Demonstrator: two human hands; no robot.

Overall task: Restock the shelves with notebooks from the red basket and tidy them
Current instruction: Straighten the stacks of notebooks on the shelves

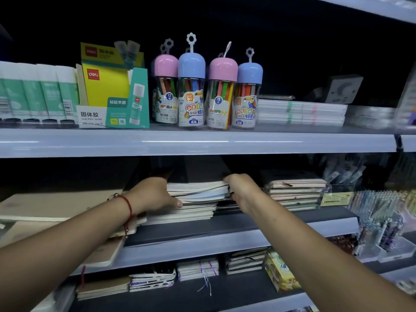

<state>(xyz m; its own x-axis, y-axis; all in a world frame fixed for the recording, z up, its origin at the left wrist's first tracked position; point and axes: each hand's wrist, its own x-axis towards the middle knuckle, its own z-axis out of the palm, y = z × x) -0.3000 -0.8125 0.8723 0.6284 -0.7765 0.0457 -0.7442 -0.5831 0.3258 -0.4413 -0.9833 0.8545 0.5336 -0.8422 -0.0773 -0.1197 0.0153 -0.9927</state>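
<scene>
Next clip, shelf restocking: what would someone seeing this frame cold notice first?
Both hands: the left hand and right hand clasp the two ends of a notebook stack on the middle shelf, at centre frame. Above them, four crayon jars with pink and blue dome lids stand in a row on the upper shelf, beside a yellow glue-stick display box to their left.

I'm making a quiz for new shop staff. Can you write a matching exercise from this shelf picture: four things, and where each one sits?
Things:
1. yellow glue-stick display box
2. blue-capped crayon jar
3. stack of notebooks held by both hands
4. notebooks with purple elastic bands

Places:
A. bottom shelf
B. middle shelf
C. top shelf, right of the pink-capped jar
D. top shelf, left of all the jars

Pairs: 1-D, 2-C, 3-B, 4-A
</scene>
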